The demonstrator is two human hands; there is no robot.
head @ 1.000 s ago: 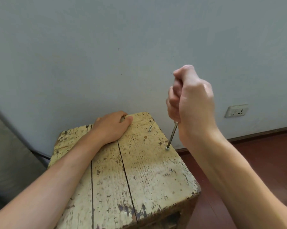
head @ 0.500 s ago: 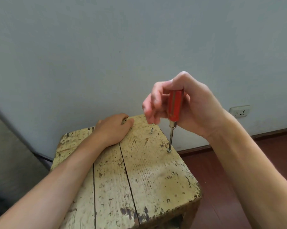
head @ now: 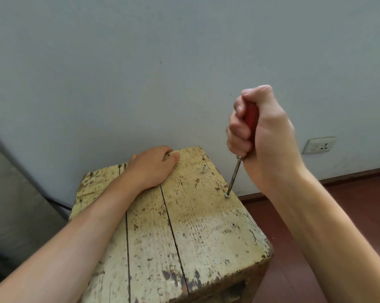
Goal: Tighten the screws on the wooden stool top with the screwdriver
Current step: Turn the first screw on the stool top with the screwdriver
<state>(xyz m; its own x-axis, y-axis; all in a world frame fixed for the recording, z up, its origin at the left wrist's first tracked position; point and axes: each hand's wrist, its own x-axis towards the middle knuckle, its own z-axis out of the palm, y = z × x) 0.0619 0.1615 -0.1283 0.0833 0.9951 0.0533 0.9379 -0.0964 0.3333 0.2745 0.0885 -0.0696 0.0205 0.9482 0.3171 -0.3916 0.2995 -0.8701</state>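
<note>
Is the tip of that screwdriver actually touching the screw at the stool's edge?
Touching. In the head view the screwdriver tip sits right on the screw head, with no gap visible; the right hand grips its red handle.

Location type: domestic interior, most probably a plain room in a home.

Indicators:
- The wall (head: 141,62) is plastered, painted pale grey-blue and lightly marked.
- A white wall socket (head: 319,145) is mounted low, just above a dark wooden skirting board (head: 357,174).
- The floor (head: 359,206) is smooth and red-brown.
- A worn wooden stool (head: 206,232) with flaking cream paint stands against the wall.
- A grey fabric surface (head: 12,204) occupies the left edge; its kind cannot be determined.
- A dark cable (head: 58,203) runs beside the fabric surface.
</note>
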